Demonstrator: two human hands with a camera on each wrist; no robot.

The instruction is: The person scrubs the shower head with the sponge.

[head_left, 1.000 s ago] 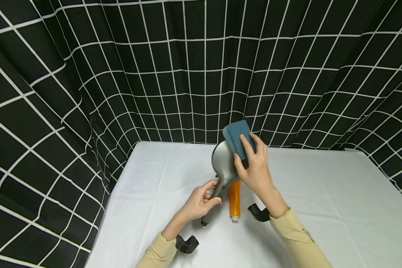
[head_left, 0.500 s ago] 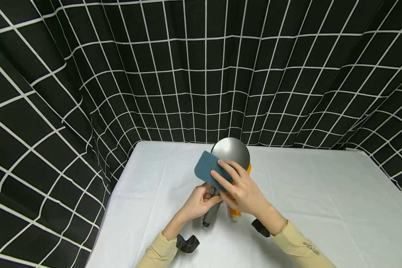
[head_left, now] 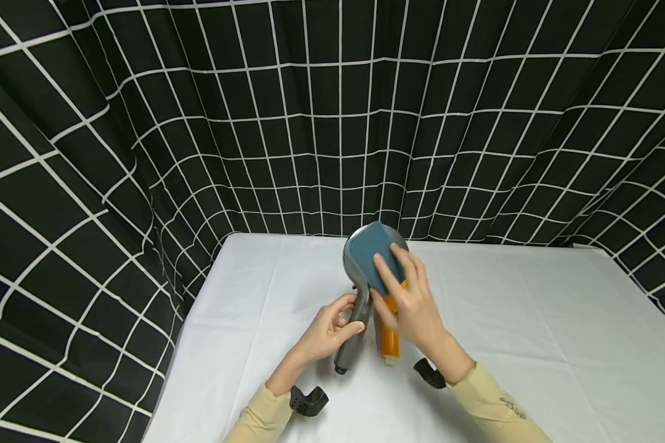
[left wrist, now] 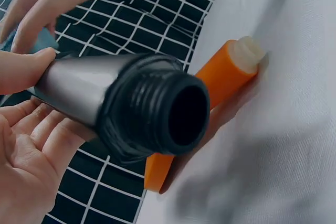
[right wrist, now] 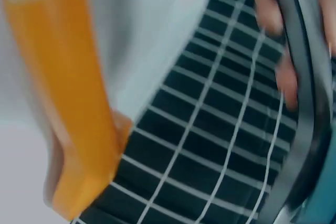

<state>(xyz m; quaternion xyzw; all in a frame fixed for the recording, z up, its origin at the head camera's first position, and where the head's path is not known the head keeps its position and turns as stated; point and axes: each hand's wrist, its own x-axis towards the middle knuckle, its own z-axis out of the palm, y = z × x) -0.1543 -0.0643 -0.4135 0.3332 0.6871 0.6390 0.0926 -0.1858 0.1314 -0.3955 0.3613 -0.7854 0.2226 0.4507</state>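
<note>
My left hand (head_left: 331, 329) holds a grey hand shower (head_left: 350, 352) by its handle, fingers on one side and thumb on the other. Its round head points away toward the curtain, mostly covered by a blue sponge (head_left: 370, 249). My right hand (head_left: 412, 301) grips that sponge and presses it over the back of the head. In the left wrist view the black threaded end (left wrist: 157, 106) of the handle faces the camera. The right wrist view shows the curved side of the hand shower (right wrist: 310, 77), with a sliver of the sponge (right wrist: 323, 192) below.
Just right of the handle an orange tube-like thing (head_left: 390, 341) with a pale end lies on the white-covered table (head_left: 271, 277); its far part is hidden behind the sponge. A black curtain with white grid lines (head_left: 321, 135) hangs behind. Black mounts (head_left: 308, 402) sit at both wrists.
The right hand has swept the sponge from the head's upper right down to the neck, then back up over the head. The left hand keeps its hold, tilting the hand shower slightly.
</note>
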